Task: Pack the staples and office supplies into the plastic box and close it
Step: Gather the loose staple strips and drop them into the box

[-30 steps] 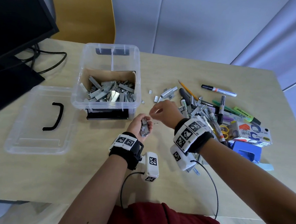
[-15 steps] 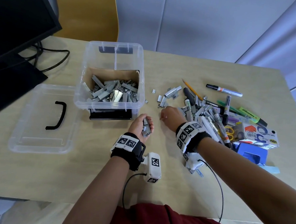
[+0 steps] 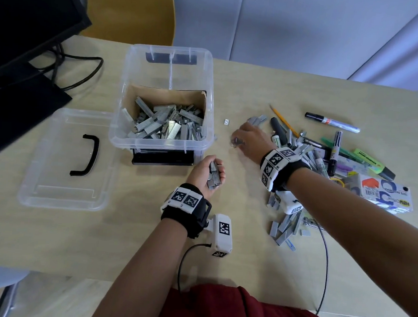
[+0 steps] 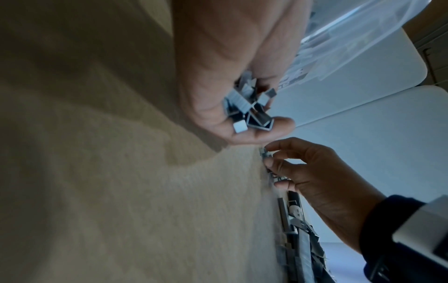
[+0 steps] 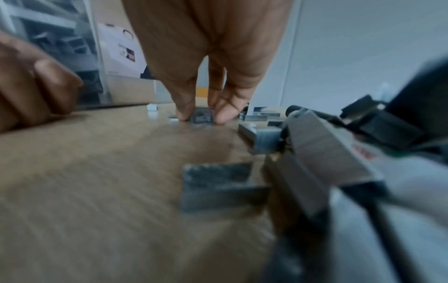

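Observation:
The clear plastic box (image 3: 122,118) stands open at the table's middle left, with a heap of grey staple strips (image 3: 165,127) inside. My left hand (image 3: 208,174) rests palm up in front of the box and holds a bunch of staple strips (image 4: 249,107). My right hand (image 3: 247,140) is down on the table to the right of the box, and its fingertips (image 5: 184,113) pinch a small clump of staples (image 5: 202,115). More loose staples (image 3: 284,224) lie under and behind my right wrist. A single staple piece (image 3: 226,122) lies near the box.
The box's clear lid (image 3: 63,159) with a black handle lies flat to the left. Markers, a pencil (image 3: 283,120), a highlighter and a tape box (image 3: 384,193) are piled at the right. A black monitor (image 3: 27,24) and cables stand at the far left.
My right hand has dropped from near my left hand to the table and moved right and away, onto loose staples. The left hand has stayed put with its staples.

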Tool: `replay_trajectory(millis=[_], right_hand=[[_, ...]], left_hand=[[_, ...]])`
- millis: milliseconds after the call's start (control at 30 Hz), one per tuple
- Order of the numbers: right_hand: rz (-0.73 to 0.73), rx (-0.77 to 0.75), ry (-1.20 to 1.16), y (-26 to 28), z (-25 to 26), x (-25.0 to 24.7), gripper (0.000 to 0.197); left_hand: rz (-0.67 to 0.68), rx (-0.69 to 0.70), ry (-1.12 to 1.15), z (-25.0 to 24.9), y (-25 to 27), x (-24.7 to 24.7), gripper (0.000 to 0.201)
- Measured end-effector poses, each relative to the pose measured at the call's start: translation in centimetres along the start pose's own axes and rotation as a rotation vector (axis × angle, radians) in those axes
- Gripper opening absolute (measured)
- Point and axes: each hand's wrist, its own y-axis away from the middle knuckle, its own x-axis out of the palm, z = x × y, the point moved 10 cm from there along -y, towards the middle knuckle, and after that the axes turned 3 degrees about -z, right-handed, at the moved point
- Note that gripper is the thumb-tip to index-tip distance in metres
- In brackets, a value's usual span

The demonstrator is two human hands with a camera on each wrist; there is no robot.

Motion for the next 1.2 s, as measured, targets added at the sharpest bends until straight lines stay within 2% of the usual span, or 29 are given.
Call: replay_trajectory(millis=[67,167,367,500,700,867,1067,1133,1200], right_hand=[[0.063,-0.037,0.045,0.1,0.5,0.4,0.033],[0.104,-0.095,0.075,0.3,1.4,0.5,0.027],[0.165,-0.023,0.092,0.3,1.2,0.3,0.021],[0.088,0.061,0.002,0.7,0.3,0.2,0.021],[-0.108,0.195,-0.323,2.3,-1.0,-2.9,0.022],[-0.102,0.111,-0.363,4.3,2.0,-3.5,0.018],[0.041,0.026,-0.296,5.6,4.3,-1.6,0.021],[0.008,0.025,-0.32,5.3,3.8,-2.3,0.017],[-0.092,0.087,-0.378,4.7,2.1,-3.5,0.012]], left_hand=[[0.002,0.002,-0.001,0.0,0.0,0.0,0.037],[0.011,0.002,-0.004,0.1,0.1,0.1,0.037],[-0.003,0.006,-0.003,0.1,0.3,-0.1,0.036],[-0.023,0.005,0.008,0.1,0.4,-0.4,0.036],[-0.044,0.015,0.073,-0.1,0.3,-0.1,0.036],[-0.013,0.009,0.069,-0.2,0.3,1.5,0.035],[0.061,0.006,0.096,-0.1,0.3,2.5,0.022],[0.01,0.015,0.108,-0.1,0.1,1.8,0.024],[-0.023,0.038,0.095,-0.4,0.2,1.3,0.03]])
